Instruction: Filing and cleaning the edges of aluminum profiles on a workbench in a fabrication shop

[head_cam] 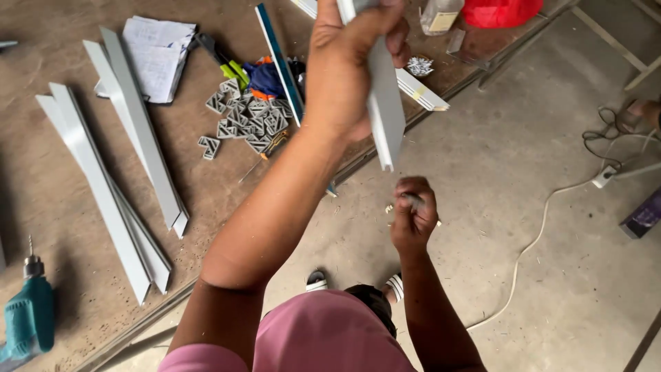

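View from above a workshop floor. The left half is a brown worktop board (62, 207), lying low and edged by a metal strip that runs diagonally from lower left to upper right; the right half is bare grey concrete floor (551, 227), dusty, with a white cable (533, 238) snaking toward a plug block (604, 176) at the right edge.

On the board: long grey aluminium profiles (103, 196) with mitred ends, lying in two loose groups; a heap of small grey corner brackets (248, 120); a stack of papers (157, 58); a teal power drill (29, 317) at the lower left; a red bag (501, 12) and a clear bottle (438, 15) at the top.

The left hand (344, 76) is raised in the centre of the view, its fingers clamped around a short grey-white profile piece (385, 114) — flat-faced, pale, held nearly upright, its cut lower end pointing down over the concrete, clear of board and floor.

The right hand (413, 217) sits just below that lower end, apart from it, fingers curled together around a small grey object (415, 201) — too little shows to tell what it is.

Below the hands, a pink garment (323, 337) and sandalled feet (320, 280) on the concrete.
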